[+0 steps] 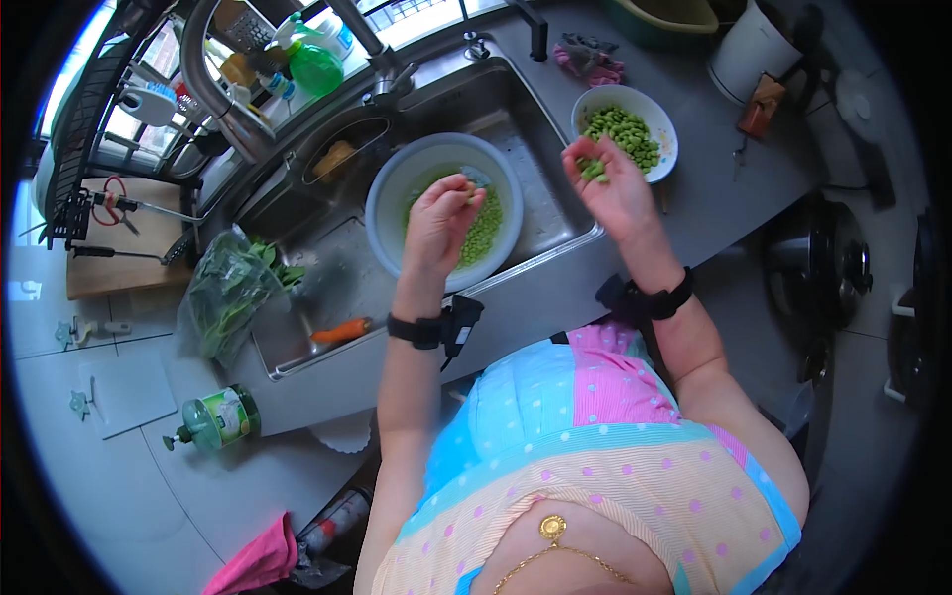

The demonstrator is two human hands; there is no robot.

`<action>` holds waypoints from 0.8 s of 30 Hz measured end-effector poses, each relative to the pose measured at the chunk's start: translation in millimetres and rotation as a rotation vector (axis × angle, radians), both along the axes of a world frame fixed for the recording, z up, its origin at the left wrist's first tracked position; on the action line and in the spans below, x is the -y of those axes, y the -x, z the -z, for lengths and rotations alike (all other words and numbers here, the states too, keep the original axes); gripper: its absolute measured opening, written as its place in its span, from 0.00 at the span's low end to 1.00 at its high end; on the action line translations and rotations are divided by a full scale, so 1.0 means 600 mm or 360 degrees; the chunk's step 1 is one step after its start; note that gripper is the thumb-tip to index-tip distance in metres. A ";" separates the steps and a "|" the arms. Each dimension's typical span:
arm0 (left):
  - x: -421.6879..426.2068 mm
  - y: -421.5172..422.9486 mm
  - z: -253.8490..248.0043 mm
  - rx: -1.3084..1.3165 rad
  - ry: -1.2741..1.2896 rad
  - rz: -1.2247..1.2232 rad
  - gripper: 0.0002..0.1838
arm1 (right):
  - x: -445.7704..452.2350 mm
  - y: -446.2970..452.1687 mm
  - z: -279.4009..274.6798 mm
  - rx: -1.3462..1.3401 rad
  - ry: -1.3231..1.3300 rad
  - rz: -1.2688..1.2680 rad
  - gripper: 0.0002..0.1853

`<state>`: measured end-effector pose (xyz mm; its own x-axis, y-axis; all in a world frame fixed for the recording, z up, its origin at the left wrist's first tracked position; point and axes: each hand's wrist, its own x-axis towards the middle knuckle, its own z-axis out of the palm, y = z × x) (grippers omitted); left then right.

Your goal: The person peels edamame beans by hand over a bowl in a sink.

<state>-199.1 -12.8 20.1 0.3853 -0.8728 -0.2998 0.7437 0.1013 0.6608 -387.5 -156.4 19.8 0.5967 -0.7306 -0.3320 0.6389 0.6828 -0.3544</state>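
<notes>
Above a pale round basin (379,213) in the sink, my left hand (434,226) is closed, its fingertips pinched on something small that I cannot make out. Shelled green beans (483,238) lie in water inside the basin. My right hand (627,196) is cupped palm up, holding a few green beans (593,171) in its fingers. It is at the near left edge of a white bowl (667,127), partly covering it. More shelled beans (627,131) are heaped in that bowl on the counter.
A carrot (342,330) and a plastic bag of leafy greens (233,293) lie at the sink's left part. The faucet (223,104) arches behind. A green pump bottle (220,416) stands at left; a pink cloth (592,61) and white canister (746,55) sit beyond the bowl.
</notes>
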 end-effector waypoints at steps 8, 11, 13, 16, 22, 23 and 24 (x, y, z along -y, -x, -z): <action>-0.018 -0.031 0.055 -0.0395 -0.0131 -0.0295 0.14 | 0.139 0.089 -0.006 -0.0964 0.0908 0.0588 0.22; -0.021 -0.041 0.077 -0.0433 -0.0068 -0.0273 0.12 | 0.158 0.092 0.024 -0.1179 0.1011 0.0292 0.29; -0.023 -0.049 0.085 -0.0467 -0.0046 -0.0271 0.11 | 0.163 0.094 0.025 -0.1231 0.0985 0.0364 0.30; -0.029 -0.054 0.079 -0.0489 -0.0062 -0.0283 0.10 | 0.164 0.097 0.023 -0.1160 0.0910 0.0503 0.27; -0.049 -0.093 0.077 -0.0082 -0.0131 -0.0286 0.11 | 0.143 0.083 -0.022 -0.1005 0.1162 0.0507 0.14; -0.053 -0.107 0.081 -0.0017 -0.0131 -0.0288 0.11 | 0.130 0.075 -0.033 -0.0990 0.1214 0.0456 0.12; -0.054 -0.118 0.079 0.0059 -0.0186 -0.0300 0.10 | 0.116 0.065 -0.041 -0.1033 0.1295 0.0363 0.11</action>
<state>-128.2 19.7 -27.5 0.5509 -0.7445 -0.3772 0.6937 0.1572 0.7029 -426.7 -226.2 44.3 0.3019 -0.9480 0.1010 0.2468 -0.0247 -0.9687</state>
